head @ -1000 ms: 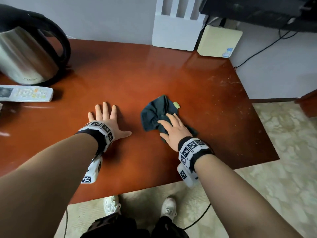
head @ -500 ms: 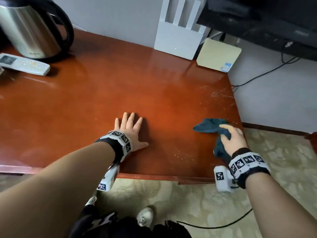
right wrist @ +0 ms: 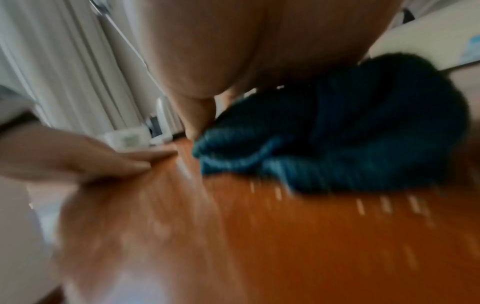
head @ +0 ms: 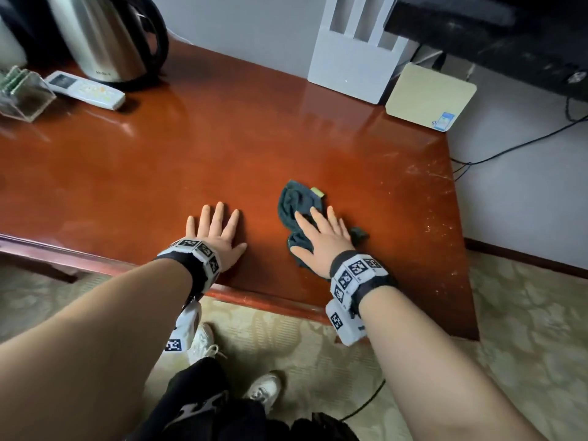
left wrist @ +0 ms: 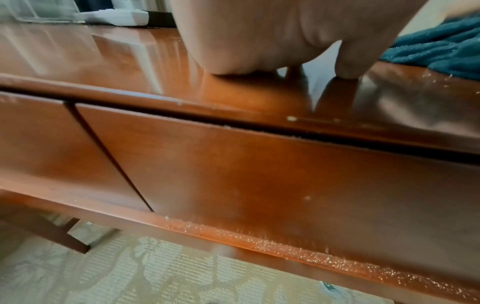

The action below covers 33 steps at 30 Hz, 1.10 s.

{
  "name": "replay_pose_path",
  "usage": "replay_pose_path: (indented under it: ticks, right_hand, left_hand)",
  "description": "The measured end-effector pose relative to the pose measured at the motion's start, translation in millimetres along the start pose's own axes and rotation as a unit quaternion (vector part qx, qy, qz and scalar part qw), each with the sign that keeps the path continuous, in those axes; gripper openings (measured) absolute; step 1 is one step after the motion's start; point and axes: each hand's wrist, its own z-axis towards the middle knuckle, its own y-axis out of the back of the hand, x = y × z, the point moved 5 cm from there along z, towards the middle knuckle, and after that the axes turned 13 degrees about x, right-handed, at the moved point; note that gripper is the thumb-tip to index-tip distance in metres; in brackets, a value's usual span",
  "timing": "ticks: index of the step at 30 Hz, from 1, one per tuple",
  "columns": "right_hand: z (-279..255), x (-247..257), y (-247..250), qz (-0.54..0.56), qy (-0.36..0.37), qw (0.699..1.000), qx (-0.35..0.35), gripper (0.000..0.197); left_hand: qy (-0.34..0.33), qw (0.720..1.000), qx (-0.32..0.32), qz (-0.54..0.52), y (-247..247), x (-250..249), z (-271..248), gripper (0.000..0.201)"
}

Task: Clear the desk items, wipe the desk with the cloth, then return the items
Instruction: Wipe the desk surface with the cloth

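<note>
Down near the front edge of the desk point(head: 222, 148), the left hand point(head: 219, 237) lies flat with fingers straight and spread, palm on the wood just inside the lip. Just beside it at three o'clock, the right hand point(head: 321, 240) presses with straight fingers on the bunched dark teal cloth point(head: 296, 205), which sits on the desktop a little in from the front edge; a small yellow tag point(head: 318, 192) pokes out at its twelve o'clock side. From the cloth toward twelve and ten o'clock runs a wide stretch of bare glossy wood. The desk's right edge lies at three o'clock, with pale specks and scuffs point(head: 426, 173) on the wood before it. At ten o'clock stand a steel kettle point(head: 101, 36) with faint lettering too small to read, a white remote point(head: 84, 90) and a clear holder point(head: 22, 93). At one o'clock stand a white router point(head: 353, 58) and a beige box point(head: 429, 97) bearing a blue sticker, unreadable. Crumbs point(left wrist: 285, 246) line the ledge below the drawer fronts.
</note>
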Motion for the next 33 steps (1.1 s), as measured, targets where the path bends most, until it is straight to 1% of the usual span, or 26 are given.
replay_pose_path:
  ticks: [1,5,7,8,9,11,13,14,15,16,17,19,20,21,23,24,25,26,28,30,33]
  right_hand:
    - [4.8,1.3,-7.9,0.004,-0.003,1.0,0.0,0.062]
    - [-4.7,-1.7,-23.5,0.029,0.02,0.997,-0.064,0.051]
    - [-18.7,-15.8,-29.5,0.02,0.016,0.996,-0.081,0.046]
    - [-26.2,-26.8,-32.4,0.018,0.002,0.996,-0.088,0.045]
    - [-33.9,-41.1,-34.1,0.022,-0.021,0.995,-0.094,0.044]
    - [-49.6,-76.4,-34.8,0.047,-0.1,0.988,-0.104,0.043]
    - [-65.8,-112.6,-32.8,0.097,-0.2,0.968,-0.118,0.042]
    - [-72.6,-125.1,-31.7,0.134,-0.238,0.954,-0.125,0.042]
    - [-77.7,-132.1,-30.7,0.171,-0.258,0.941,-0.136,0.041]
    - [-80.0,-132.9,-27.7,0.199,-0.259,0.932,-0.154,0.04]
    - [-79.9,-126.3,-21.9,0.217,-0.24,0.929,-0.176,0.039]
    - [-76.8,-92.9,-7.9,0.234,-0.16,0.936,-0.209,0.039]
    - [-73.3,-69.2,-4.3,0.228,-0.107,0.944,-0.212,0.04]
    - [-68.4,-42.8,-4.7,0.203,-0.054,0.957,-0.2,0.04]
    - [-56.9,11.7,-20.9,0.104,0.035,0.983,-0.145,0.039]
    - [-51.7,32.1,-32.8,0.055,0.063,0.99,-0.113,0.039]
    - [-47.3,43.8,-43.5,0.022,0.073,0.993,-0.089,0.039]
    - [-44.0,46.5,-50.1,0.008,0.068,0.994,-0.082,0.039]
    - [-42.1,31.0,-52.2,0.019,0.048,0.994,-0.094,0.039]
    - [-46.8,-2.6,-50.1,0.035,0.01,0.993,-0.114,0.038]
    - [-68.1,-73.1,-51.9,0.074,-0.094,0.984,-0.132,0.037]
  left_hand:
    - [0.002,1.0,0.001,0.004,-0.5,0.3,0.7,0.068]
    - [0.007,1.0,0.006,0.013,-1.7,-0.5,0.8,0.068]
    - [0.007,1.0,0.006,0.016,-0.4,-0.8,0.3,0.068]
    - [0.008,1.0,0.006,0.016,-0.2,-0.3,0.0,0.068]
    - [0.007,1.0,0.007,0.017,-0.2,0.1,-0.2,0.068]
    - [0.005,1.0,0.008,0.016,-0.6,0.4,-0.8,0.069]
    - [0.005,1.0,0.008,0.017,-0.3,0.0,-1.0,0.068]
    - [0.005,1.0,0.008,0.018,-0.3,-0.1,-1.0,0.068]
    - [0.004,1.0,0.009,0.019,-0.7,-0.4,-1.1,0.068]
    - [0.004,1.0,0.008,0.019,-1.1,-0.8,-1.2,0.068]
    - [0.006,1.0,0.006,0.019,-1.1,-1.2,-1.3,0.068]
    - [0.009,1.0,0.0,0.016,0.2,-0.9,-1.8,0.068]
    - [0.01,1.0,-0.002,0.016,1.3,-0.9,-2.6,0.068]
    - [0.01,1.0,-0.003,0.02,2.5,-0.7,-3.3,0.068]
    - [0.008,1.0,-0.005,0.03,4.0,0.4,-4.5,0.068]
    - [0.009,0.999,-0.009,0.033,4.4,0.4,-5.1,0.068]
    - [0.011,0.999,-0.012,0.034,4.6,-0.7,-5.4,0.068]
    - [0.014,0.999,-0.014,0.03,4.5,-3.0,-5.9,0.069]
    - [0.022,1.0,-0.012,0.011,3.6,-10.5,-7.0,0.074]
    - [0.02,1.0,-0.01,-0.006,3.4,-22.1,-9.8,0.078]
    - [-0.029,0.999,-0.006,0.018,0.7,-50.8,-13.4,0.08]
